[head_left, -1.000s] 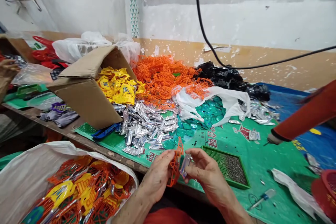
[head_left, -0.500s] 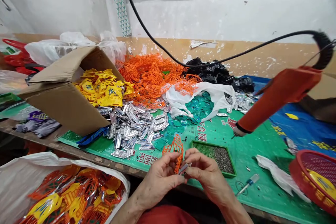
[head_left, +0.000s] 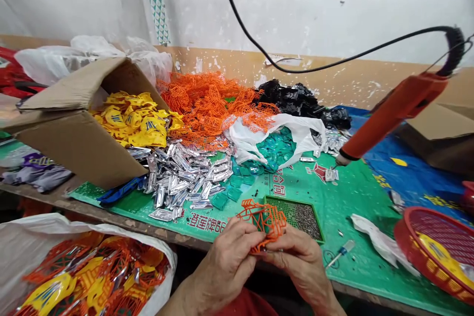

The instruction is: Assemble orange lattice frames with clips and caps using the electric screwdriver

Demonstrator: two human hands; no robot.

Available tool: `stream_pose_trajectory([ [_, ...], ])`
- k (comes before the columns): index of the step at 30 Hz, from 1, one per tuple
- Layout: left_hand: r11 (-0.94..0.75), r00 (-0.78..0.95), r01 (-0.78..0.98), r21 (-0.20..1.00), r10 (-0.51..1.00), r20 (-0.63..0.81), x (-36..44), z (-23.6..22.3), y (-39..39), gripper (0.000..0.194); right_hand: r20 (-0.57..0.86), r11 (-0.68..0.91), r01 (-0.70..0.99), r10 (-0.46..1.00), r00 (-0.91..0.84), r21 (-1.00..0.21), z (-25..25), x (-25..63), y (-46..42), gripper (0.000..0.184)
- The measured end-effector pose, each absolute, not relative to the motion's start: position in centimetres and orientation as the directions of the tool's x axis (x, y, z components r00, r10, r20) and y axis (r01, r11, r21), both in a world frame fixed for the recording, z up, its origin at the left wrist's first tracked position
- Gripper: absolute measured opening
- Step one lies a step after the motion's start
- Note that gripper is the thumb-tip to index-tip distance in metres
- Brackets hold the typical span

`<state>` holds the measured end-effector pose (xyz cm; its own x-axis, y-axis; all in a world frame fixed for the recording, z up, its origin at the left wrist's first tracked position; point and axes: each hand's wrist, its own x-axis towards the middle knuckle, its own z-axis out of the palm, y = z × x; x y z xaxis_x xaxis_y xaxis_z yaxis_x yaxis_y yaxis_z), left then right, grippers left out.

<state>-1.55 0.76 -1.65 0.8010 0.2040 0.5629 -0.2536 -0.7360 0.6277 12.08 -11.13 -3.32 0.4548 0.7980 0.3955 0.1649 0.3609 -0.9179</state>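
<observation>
Swung round since a moment ago, the orange plastic lattice (head_left: 263,221) now lies broadside between both hands, the left hand (head_left: 225,267) and right hand (head_left: 300,270) curled and pinching it, just before the green mesh tray (head_left: 287,206).

Your head-worn camera looks forward and down from your head — close above your left hand (head_left: 225,269) and right hand (head_left: 299,271), at the near edge of the green work mat (head_left: 355,197), with the stained wall (head_left: 296,24) beyond it.
</observation>
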Motion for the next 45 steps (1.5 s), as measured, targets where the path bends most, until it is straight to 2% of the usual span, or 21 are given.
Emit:
stream_pose_trajectory([
  [9,-0.875,0.772,-0.219,0.433,0.115,0.625,-1.4,-2.0,0.7,0.044,0.556,0.361,0.436,0.659,0.506,-0.825,-3.1,10.7,-11.9,0.035],
  [16,-0.924,0.743,-0.207,0.322,0.066,0.667,-1.4,-2.0,0.9,0.033,0.563,0.386,0.418,0.657,0.501,-0.823,-2.7,10.4,-11.7,0.035],
  [22,-0.894,0.768,-0.226,0.387,0.080,0.635,-1.9,-2.6,1.2,0.025,0.472,0.348,0.328,0.744,0.473,-0.878,-3.5,10.9,-12.1,0.028],
  [28,-0.806,0.797,-0.310,0.504,0.068,0.599,-2.3,-2.8,1.5,0.032,0.386,0.315,0.228,0.815,0.433,-0.921,-3.7,11.2,-12.3,0.021],
  [38,-0.863,0.789,-0.291,0.413,0.028,0.613,-2.5,-2.0,0.8,0.027,0.458,0.371,0.271,0.753,0.472,-0.888,-3.6,10.3,-12.6,0.032],
  [45,-0.823,0.763,-0.327,0.465,0.061,0.644,-2.8,-2.1,0.2,0.026,0.491,0.414,0.263,0.733,0.472,-0.871,-3.6,9.9,-13.1,0.038],
])
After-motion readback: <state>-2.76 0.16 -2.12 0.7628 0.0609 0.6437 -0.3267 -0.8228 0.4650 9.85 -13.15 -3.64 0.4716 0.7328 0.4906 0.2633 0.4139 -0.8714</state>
